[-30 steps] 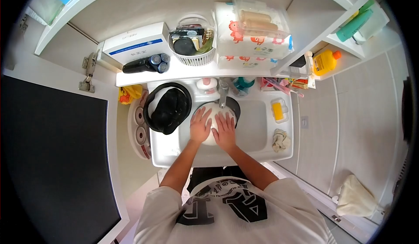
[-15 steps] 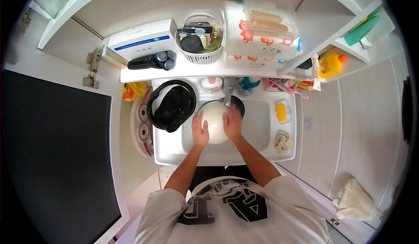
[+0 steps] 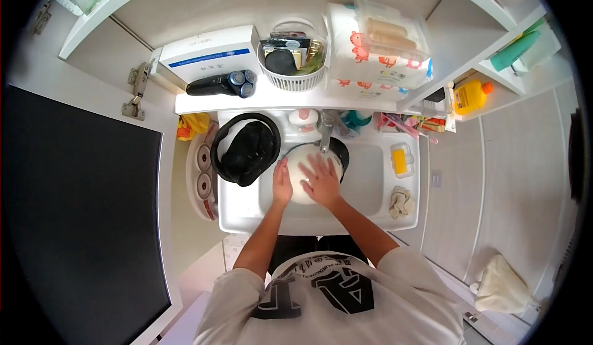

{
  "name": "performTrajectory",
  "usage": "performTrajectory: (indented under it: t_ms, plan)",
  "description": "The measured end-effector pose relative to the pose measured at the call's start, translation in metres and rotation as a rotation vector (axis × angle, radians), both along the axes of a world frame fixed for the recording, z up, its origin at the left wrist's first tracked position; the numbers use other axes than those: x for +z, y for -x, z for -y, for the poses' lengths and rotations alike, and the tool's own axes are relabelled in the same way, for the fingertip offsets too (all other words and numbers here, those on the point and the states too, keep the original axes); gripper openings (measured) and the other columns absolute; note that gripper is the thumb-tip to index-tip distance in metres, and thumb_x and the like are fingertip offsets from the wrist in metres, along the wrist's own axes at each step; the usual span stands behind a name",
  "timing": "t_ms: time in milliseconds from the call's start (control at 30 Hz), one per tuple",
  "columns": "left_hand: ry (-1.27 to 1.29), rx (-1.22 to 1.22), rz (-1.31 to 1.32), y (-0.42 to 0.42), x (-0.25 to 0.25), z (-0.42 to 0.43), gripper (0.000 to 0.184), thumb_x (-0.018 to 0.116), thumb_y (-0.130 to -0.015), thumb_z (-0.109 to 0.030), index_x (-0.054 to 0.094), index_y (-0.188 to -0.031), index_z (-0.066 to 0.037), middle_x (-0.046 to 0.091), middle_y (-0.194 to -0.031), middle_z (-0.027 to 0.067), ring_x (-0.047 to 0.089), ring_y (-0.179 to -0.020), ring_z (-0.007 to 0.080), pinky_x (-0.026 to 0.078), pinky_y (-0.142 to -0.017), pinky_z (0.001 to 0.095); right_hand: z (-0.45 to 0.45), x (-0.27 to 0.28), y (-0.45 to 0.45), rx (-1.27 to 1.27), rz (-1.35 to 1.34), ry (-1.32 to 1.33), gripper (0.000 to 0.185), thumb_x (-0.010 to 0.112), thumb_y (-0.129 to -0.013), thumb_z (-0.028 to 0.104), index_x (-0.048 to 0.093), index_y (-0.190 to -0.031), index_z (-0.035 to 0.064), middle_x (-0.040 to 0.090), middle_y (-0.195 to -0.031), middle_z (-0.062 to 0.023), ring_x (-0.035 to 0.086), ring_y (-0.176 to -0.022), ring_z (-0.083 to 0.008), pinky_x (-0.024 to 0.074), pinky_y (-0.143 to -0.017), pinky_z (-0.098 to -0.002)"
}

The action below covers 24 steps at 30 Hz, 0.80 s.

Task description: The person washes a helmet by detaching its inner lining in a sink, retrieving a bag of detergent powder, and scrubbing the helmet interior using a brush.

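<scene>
A glossy white helmet (image 3: 301, 192), dome up with a black edge at its right, lies in the white sink (image 3: 367, 187) under the metal faucet (image 3: 325, 136). Against its left side rests my left hand (image 3: 282, 183), fingers stretched out and close together. My right hand (image 3: 322, 181) lies on top of the dome with its fingers spread. Neither hand wraps around the helmet. A black padded helmet liner (image 3: 246, 153) sits on the sink's left rim, beside the helmet. Whether water is running I cannot make out.
On the shelf above are an electric shaver (image 3: 221, 84), a white box (image 3: 210, 54), a white basket (image 3: 293, 80) and tissue packs (image 3: 346, 36). A yellow soap bar (image 3: 399, 161) and a crumpled cloth (image 3: 401, 203) lie on the right rim. A mirrored cabinet door (image 3: 86, 203) stands open at left.
My right hand has shifted left from the helmet's right side onto its top, and its fingers have spread. My left hand stays at the left side. The view has shifted slightly.
</scene>
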State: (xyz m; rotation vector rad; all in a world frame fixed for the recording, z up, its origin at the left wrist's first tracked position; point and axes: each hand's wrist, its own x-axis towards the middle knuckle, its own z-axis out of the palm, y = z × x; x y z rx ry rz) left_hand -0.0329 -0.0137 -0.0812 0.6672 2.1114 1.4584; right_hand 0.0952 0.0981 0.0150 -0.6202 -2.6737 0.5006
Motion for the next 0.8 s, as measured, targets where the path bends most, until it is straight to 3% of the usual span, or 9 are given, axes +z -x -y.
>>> performTrajectory:
  t_ms: [67,100,300,400,500,600,700,800]
  plan:
    - [0.013,-0.01,-0.006,0.001,0.005,-0.002,0.045,0.034,-0.11,-0.032,0.054,-0.142,-0.009,0.047,-0.149,0.0181,0.036,-0.143,0.0327,0.028,-0.118,0.0387,-0.012,-0.024,0.003,-0.186,-0.01,0.09,0.049,0.062,-0.092,0.03,0.055,-0.139,0.0175,0.047,-0.149,-0.0089,0.043,-0.136,-0.0348,0.0281,-0.115,-0.0544]
    - [0.025,-0.009,-0.005,0.001,0.005,-0.002,0.045,0.033,-0.11,-0.032,0.053,-0.143,-0.009,0.047,-0.148,0.0179,0.036,-0.143,0.0325,0.028,-0.118,0.0386,-0.016,-0.027,0.003,-0.208,-0.041,0.195,0.048,0.06,-0.093,0.027,0.054,-0.139,0.0143,0.047,-0.148,-0.0126,0.045,-0.133,-0.0373,0.0285,-0.115,-0.0539]
    - [0.07,0.037,0.055,0.0,-0.002,-0.004,0.043,0.034,-0.109,-0.031,0.054,-0.141,-0.008,0.05,-0.145,0.0162,0.04,-0.14,0.0312,0.03,-0.117,0.0379,0.017,-0.03,-0.004,-0.398,-0.12,0.09,0.053,0.058,-0.093,0.022,0.048,-0.142,0.0037,0.047,-0.145,-0.0207,0.039,-0.137,-0.042,0.0265,-0.115,-0.0552]
    - [0.074,0.028,0.047,0.0,0.0,-0.005,0.042,0.036,-0.109,-0.029,0.055,-0.139,-0.008,0.051,-0.144,0.0155,0.043,-0.138,0.0314,0.032,-0.116,0.0378,0.014,-0.041,-0.016,-0.408,-0.169,0.248,0.056,0.058,-0.094,0.025,0.046,-0.143,0.0006,0.043,-0.148,-0.0235,0.036,-0.139,-0.0441,0.0277,-0.115,-0.0545]
    - [0.059,0.02,0.03,-0.001,0.003,-0.006,0.04,0.037,-0.109,-0.027,0.055,-0.138,-0.007,0.052,-0.142,0.0157,0.046,-0.135,0.032,0.034,-0.115,0.0378,-0.007,-0.07,-0.017,-0.725,-0.273,0.267,0.059,0.059,-0.096,0.027,0.043,-0.143,-0.0047,0.05,-0.141,-0.0243,0.043,-0.134,-0.0433,0.0286,-0.115,-0.0523]
    - [0.046,0.02,-0.011,-0.001,0.0,-0.003,0.039,0.038,-0.108,-0.025,0.055,-0.138,-0.007,0.054,-0.141,0.0158,0.047,-0.134,0.0318,0.034,-0.114,0.0375,-0.045,-0.085,-0.018,-1.17,-0.204,0.748,0.068,0.059,-0.097,0.036,0.04,-0.144,-0.0099,0.048,-0.143,-0.0289,0.043,-0.135,-0.0428,0.033,-0.113,-0.047]
    - [0.059,0.005,-0.057,-0.001,-0.007,-0.001,0.039,0.039,-0.108,-0.025,0.054,-0.139,-0.007,0.054,-0.14,0.0157,0.048,-0.133,0.0314,0.035,-0.113,0.0367,-0.063,-0.112,-0.032,-1.13,-0.294,1.143,0.081,0.065,-0.093,0.044,0.038,-0.144,-0.0131,0.044,-0.146,-0.0315,0.043,-0.137,-0.0404,0.0368,-0.111,-0.0431]
    - [0.025,0.037,0.098,0.007,-0.019,0.001,0.039,0.039,-0.108,-0.024,0.054,-0.14,-0.007,0.055,-0.14,0.0159,0.048,-0.133,0.032,0.035,-0.113,0.0363,-0.057,-0.099,-0.044,-1.131,-0.343,1.249,0.089,0.069,-0.09,0.048,0.036,-0.144,-0.0144,0.042,-0.149,-0.0299,0.044,-0.137,-0.0373,0.0381,-0.109,-0.042]
